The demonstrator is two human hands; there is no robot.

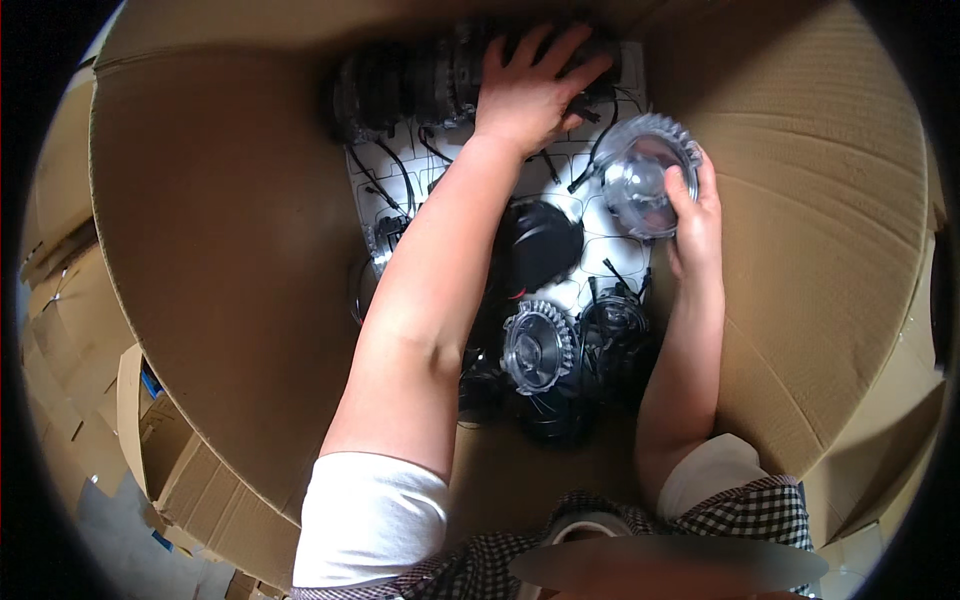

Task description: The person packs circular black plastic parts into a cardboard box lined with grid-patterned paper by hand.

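Observation:
My right hand (700, 215) is closed on a clear round lamp (645, 185) with a toothed rim; the thumb lies over its near side. The lamp's outline is slightly blurred. At the far end of a deep cardboard box, my left hand (530, 95) rests with fingers spread on a row of dark round lamps (400, 90). Part of that row is hidden under the hand. Closer to me, another clear toothed lamp (538, 347) lies face up, beside a dark lamp with wires (615, 320). My left forearm covers some of the middle.
Tall walls of the cardboard box (230, 220) surround both arms. A white sheet with black lines (600, 250) lies beneath the lamps, and thin black cables (390, 170) trail across it. A rounded black piece (545, 245) sits mid-box. Outside stands a smaller open carton (160, 435).

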